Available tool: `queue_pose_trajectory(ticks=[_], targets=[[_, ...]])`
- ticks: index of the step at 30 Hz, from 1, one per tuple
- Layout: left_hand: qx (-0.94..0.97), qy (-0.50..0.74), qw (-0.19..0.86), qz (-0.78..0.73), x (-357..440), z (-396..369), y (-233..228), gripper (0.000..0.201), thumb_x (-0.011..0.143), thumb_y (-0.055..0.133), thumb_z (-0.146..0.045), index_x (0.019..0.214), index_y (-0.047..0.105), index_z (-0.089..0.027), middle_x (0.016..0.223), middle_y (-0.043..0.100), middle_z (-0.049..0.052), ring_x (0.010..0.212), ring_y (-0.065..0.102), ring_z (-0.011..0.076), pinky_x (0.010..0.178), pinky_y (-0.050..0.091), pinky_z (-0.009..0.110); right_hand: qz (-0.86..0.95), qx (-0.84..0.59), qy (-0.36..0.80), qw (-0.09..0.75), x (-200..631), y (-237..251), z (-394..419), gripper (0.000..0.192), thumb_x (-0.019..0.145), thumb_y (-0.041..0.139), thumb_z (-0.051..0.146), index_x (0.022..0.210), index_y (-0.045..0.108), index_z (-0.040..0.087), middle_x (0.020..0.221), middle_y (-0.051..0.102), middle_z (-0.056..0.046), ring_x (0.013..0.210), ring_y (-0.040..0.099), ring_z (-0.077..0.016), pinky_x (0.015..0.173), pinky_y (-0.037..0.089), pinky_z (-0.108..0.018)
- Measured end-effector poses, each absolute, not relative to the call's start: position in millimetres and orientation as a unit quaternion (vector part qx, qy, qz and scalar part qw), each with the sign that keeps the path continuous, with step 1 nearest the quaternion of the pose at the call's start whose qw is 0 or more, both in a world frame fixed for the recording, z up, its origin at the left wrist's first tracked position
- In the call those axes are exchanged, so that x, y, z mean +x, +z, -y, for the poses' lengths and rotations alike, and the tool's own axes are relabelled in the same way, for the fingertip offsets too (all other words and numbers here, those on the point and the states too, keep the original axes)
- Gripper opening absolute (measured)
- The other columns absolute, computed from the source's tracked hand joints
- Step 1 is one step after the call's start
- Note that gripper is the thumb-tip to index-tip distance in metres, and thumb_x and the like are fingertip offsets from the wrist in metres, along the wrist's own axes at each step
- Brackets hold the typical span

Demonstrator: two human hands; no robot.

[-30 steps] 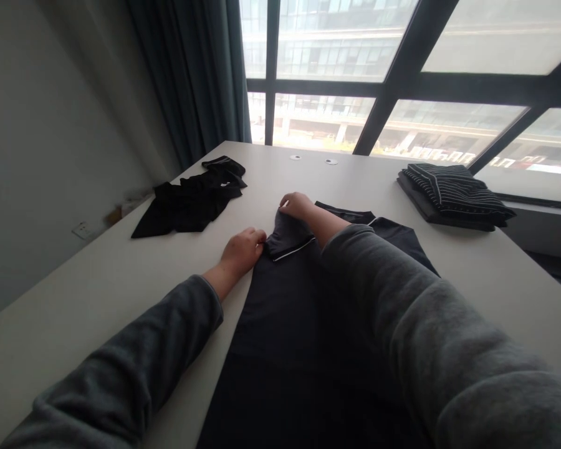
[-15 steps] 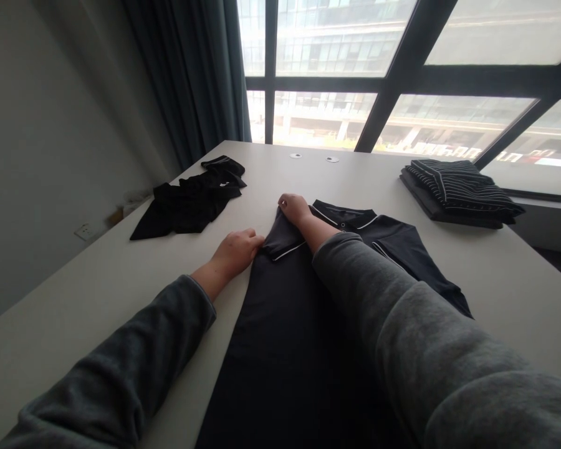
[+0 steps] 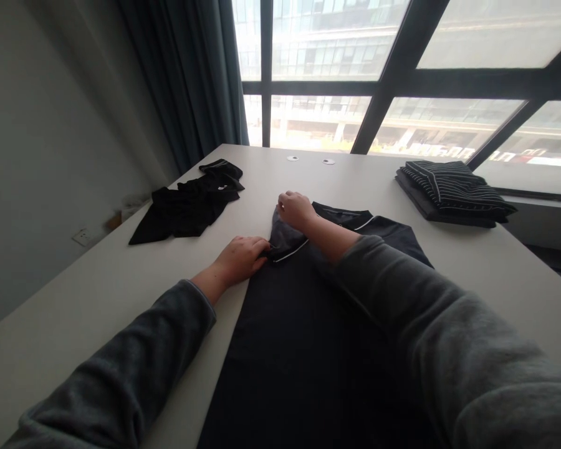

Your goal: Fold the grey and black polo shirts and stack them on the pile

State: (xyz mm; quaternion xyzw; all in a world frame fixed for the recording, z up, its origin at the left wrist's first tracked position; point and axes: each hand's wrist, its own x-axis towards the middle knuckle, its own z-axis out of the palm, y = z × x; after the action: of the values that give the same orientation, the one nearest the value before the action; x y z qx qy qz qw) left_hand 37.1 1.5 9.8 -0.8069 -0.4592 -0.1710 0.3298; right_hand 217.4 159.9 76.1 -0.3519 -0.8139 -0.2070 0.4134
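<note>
with left hand [image 3: 241,257] fingers pinching the folded sleeve [image 3: 287,239] of the dark polo shirt [image 3: 299,337] and right hand [image 3: 295,208] fingers closed on its top edge, a loose pinch could let the fold slide askew on the bench [image 3: 98,293].

Daylight enters from the window [image 3: 402,75] at the far side; the panes are overexposed and washed out. The interior is dim and backlit. The wall [image 3: 37,125] at left sits in shade. The table [image 3: 98,293] shows soft sheen. Frame edges bend from wide-angle distortion. Near sleeves appear slightly soft.
</note>
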Motion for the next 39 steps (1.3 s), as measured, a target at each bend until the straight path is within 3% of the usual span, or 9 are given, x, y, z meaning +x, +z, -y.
queue_pose_trajectory(ticks=[5,11,17,23,28,31,34,37,39], targets=[[-0.789,-0.219,0.298,0.49,35,-9,8,0.022,0.091,0.068,-0.017,0.112,0.066,-0.022,0.108,0.077,0.006,0.101,0.073,0.027,0.093,0.054,0.039,0.911,-0.127,-0.227,0.319,265,30,-108,0.016,0.096,0.067,0.027,0.108,0.074,0.02,0.104,0.072,-0.008,0.096,0.067,-0.0242,0.09,0.045,-0.035],[-0.768,-0.287,0.256,0.511,30,-18,8,0.02,0.091,0.063,-0.014,0.11,0.068,-0.021,0.106,0.075,0.006,0.095,0.071,0.0235,0.09,0.054,0.034,0.906,-0.146,-0.242,0.316,272,-6,-100,0.029,0.097,0.068,0.022,0.126,0.071,0.021,0.115,0.071,-0.01,0.104,0.065,-0.0253,0.092,0.044,-0.036],[-0.728,-0.295,0.282,0.551,29,-19,10,0.013,0.091,0.058,-0.016,0.094,0.07,-0.021,0.093,0.072,0.006,0.088,0.067,0.0239,0.08,0.051,0.034,0.895,-0.138,-0.322,0.276,273,4,-100,0.023,0.102,0.056,0.017,0.116,0.075,0.018,0.111,0.071,-0.013,0.099,0.064,-0.025,0.093,0.042,-0.038],[-0.729,-0.275,0.293,0.554,34,-15,9,0.012,0.09,0.057,-0.017,0.09,0.069,-0.021,0.092,0.071,0.007,0.085,0.066,0.023,0.078,0.049,0.033,0.944,-0.087,-0.214,0.236,287,20,-105,0.037,0.089,0.057,0.008,0.117,0.078,0.019,0.107,0.074,-0.009,0.09,0.067,-0.0216,0.085,0.049,-0.032],[-0.735,-0.244,0.313,0.55,36,-13,10,0.012,0.09,0.058,-0.018,0.094,0.069,-0.021,0.096,0.071,0.007,0.087,0.066,0.0226,0.08,0.049,0.032,0.918,-0.164,-0.172,0.319,262,54,-137,0.045,0.094,0.048,0.011,0.129,0.077,0.018,0.13,0.074,-0.011,0.115,0.07,-0.0251,0.104,0.052,-0.035],[-0.731,-0.233,0.321,0.555,35,-11,12,0.014,0.092,0.057,-0.017,0.096,0.07,-0.021,0.098,0.071,0.007,0.088,0.066,0.0224,0.08,0.05,0.032,0.913,-0.249,-0.161,0.281,239,66,-162,0.052,0.101,0.048,0.019,0.15,0.064,0.016,0.156,0.06,-0.013,0.141,0.059,-0.0275,0.119,0.045,-0.038],[-0.722,-0.214,0.344,0.561,35,-10,12,0.017,0.093,0.055,-0.017,0.097,0.071,-0.021,0.098,0.07,0.008,0.087,0.066,0.0227,0.08,0.05,0.032,0.911,-0.297,-0.143,0.247,223,64,-181,0.059,0.106,0.044,0.031,0.163,0.047,0.017,0.171,0.039,-0.011,0.159,0.036,-0.0308,0.13,0.031,-0.048],[-0.709,-0.196,0.368,0.569,35,-9,12,0.019,0.095,0.054,-0.017,0.1,0.072,-0.022,0.098,0.069,0.008,0.085,0.066,0.0235,0.078,0.05,0.033,0.897,-0.349,-0.113,0.247,216,56,-193,0.064,0.11,0.032,0.04,0.172,0.028,0.023,0.179,0.019,-0.004,0.166,0.016,-0.0327,0.132,0.016,-0.061],[-0.7,-0.19,0.374,0.578,34,-10,13,0.02,0.096,0.054,-0.017,0.102,0.073,-0.022,0.098,0.069,0.008,0.084,0.067,0.0233,0.077,0.05,0.033,0.894,-0.358,-0.099,0.249,215,53,-198,0.066,0.111,0.029,0.043,0.174,0.022,0.025,0.179,0.014,-0.002,0.166,0.012,-0.0319,0.132,0.011,-0.062]])
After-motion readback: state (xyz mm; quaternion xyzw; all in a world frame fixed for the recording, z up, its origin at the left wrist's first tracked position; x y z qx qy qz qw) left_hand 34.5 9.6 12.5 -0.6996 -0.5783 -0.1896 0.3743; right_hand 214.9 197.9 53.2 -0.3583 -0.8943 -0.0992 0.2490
